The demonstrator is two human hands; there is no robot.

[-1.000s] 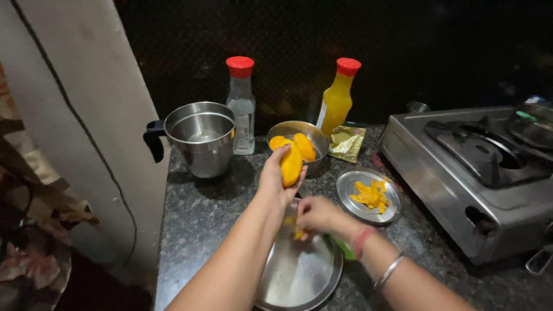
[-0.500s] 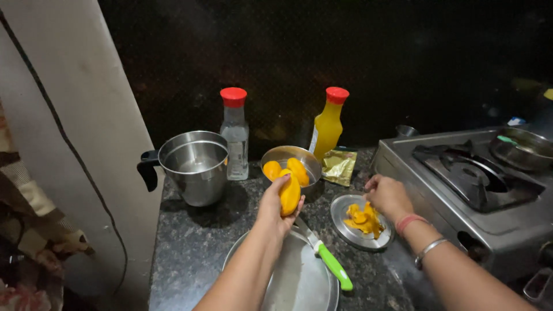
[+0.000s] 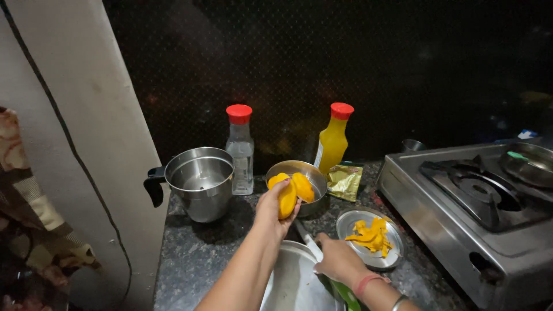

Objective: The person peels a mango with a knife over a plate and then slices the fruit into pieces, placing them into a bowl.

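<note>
- While the left hand (image 3: 275, 208) is raised over the middle of the dark stone counter (image 3: 201, 253), its fingers are curled around a peeled yellow mango (image 3: 287, 197), held upright just in front of the steel bowl (image 3: 311, 175).
- A second peeled mango (image 3: 303, 186) lies in that bowl, touching or nearly touching the held one; I cannot tell which.
- Nearer the front edge of the counter, the right hand (image 3: 340, 262) is closed around a green-handled knife (image 3: 322, 265), the blade pointing back toward the left hand and the green handle showing below the wrist.
- Under both hands a large steel plate (image 3: 288, 282) sits at the front edge of the counter.
- Just right of the right hand, a small steel plate (image 3: 391, 256) holds a heap of yellow peelings (image 3: 371, 235).
- Toward the left edge of the counter stands a steel pot (image 3: 199, 181) with a black handle, close to the pale wall panel (image 3: 86, 115).
- Along the back edge stand a clear bottle (image 3: 240, 151) with a red cap, just beside the pot, and a yellow bottle (image 3: 333, 141) with a red cap behind the bowl.
- A crumpled gold packet (image 3: 344, 182) lies beside the bowl, at the foot of the yellow bottle.
- At the right end of the counter sits a steel gas stove (image 3: 461, 230), with a pan (image 3: 530, 164) on its far burner.
</note>
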